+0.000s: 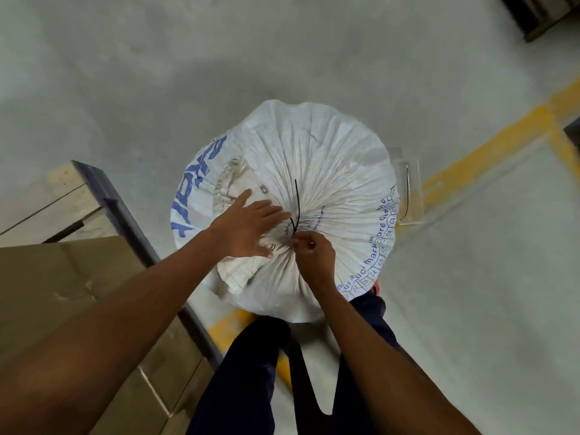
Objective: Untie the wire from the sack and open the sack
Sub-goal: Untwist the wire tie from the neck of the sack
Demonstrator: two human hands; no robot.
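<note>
A full white woven sack [329, 158] with blue print stands upright on the floor in front of me, its mouth gathered into a pleated knot near the middle. A thin black wire [296, 205] sticks up from that knot and is wrapped around it. My left hand [248, 226] lies flat and spread on the sack top, just left of the knot, fingers pointing at the wire. My right hand [314, 255] pinches the wire's lower end at the knot with thumb and fingertips. The sack's folded mouth flap shows under my left hand.
Brown cardboard boxes [62, 293] stack at the left beside a dark metal frame [125, 215]. A clear plastic tray [411, 189] holding another black wire sits on the floor right of the sack. Yellow floor lines [489, 146] run at the right. My dark trouser legs stand below.
</note>
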